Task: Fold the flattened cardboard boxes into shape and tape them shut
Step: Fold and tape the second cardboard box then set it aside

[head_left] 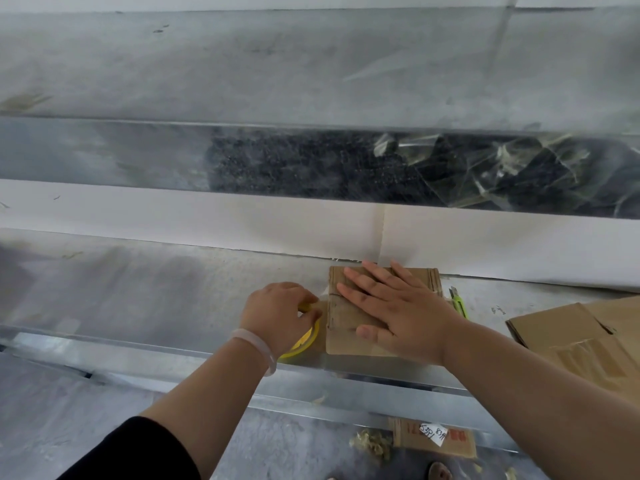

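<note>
While right grip [398,306] lies spread on the box [341,342], left grip [277,313] pinches tape roll [305,341], cutter [459,303] nearby

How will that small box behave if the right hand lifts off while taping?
Probably light, being small cardboard: the box may slide on the smooth bench. Tape from the roll in the left hand could drag it.
</note>
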`<state>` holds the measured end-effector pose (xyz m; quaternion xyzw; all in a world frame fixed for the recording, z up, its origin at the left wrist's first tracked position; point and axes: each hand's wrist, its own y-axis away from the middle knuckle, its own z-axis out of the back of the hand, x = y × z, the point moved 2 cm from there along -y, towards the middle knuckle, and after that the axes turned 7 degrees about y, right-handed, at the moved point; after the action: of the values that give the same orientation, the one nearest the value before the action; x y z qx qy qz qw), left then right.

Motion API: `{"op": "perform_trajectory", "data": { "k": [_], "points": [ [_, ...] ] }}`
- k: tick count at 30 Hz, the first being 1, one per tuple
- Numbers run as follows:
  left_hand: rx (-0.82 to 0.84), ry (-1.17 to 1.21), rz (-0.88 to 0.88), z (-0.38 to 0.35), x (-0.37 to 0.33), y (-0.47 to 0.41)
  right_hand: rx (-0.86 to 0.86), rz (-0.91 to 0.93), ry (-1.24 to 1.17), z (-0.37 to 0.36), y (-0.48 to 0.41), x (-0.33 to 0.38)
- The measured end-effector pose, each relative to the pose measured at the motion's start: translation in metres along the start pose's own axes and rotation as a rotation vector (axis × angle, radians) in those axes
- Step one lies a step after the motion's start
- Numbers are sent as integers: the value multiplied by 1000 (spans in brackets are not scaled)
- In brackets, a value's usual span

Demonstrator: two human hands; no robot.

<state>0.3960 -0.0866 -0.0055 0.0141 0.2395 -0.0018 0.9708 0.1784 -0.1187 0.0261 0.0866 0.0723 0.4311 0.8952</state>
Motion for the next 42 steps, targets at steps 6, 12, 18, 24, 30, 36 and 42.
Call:
{"op": "perform_trajectory", "data": {
  "k": [6,12,18,24,30,36,42],
  "points": [
    [2,-42,-9,-3,-13,-6,-18,0,28,-4,0,-2],
    [-34,-11,-8,-6,-15,-7,-372,-33,-60,-2,14,-5],
    [-46,-28,28,-8,-12,-7,-758,-698,-418,-25,75,-39],
    [-24,-12,42,-2,-16,-1,6,-931,-524,-82,82,-59],
    [-43,59,13,-2,-18,5,76,-926,-423,-84,76,-58],
    [-3,69,-8,-2,-15,1,97,-1037,-448,-87,84,-56],
    [47,97,-40,1,-7,-5,-245,-1316,-782,-75,106,-14]
  ]
}}
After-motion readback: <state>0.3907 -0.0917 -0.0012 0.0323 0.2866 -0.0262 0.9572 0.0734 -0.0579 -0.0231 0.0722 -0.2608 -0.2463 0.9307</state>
